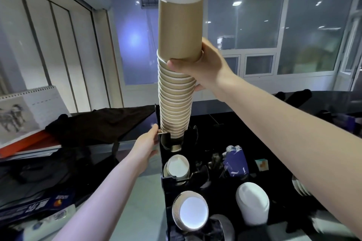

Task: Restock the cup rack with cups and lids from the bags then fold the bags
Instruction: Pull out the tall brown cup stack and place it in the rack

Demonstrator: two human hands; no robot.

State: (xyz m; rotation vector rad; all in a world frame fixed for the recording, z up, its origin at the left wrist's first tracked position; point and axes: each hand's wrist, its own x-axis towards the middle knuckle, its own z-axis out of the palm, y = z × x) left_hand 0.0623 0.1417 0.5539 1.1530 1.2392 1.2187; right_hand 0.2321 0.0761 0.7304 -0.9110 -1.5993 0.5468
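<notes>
Restocking step: right hand (197, 68), fingers curled around the brown cup stack (177, 76), lowers it into the black cup rack (166, 182) at frame centre. Left hand (146, 148) steadies the rack's edge; finger position cannot be told. Next: keep stack plumb, ease down.

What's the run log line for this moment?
right hand: grips brown cup stack | stack base: at top rack slot | left hand: holds rack edge
</notes>
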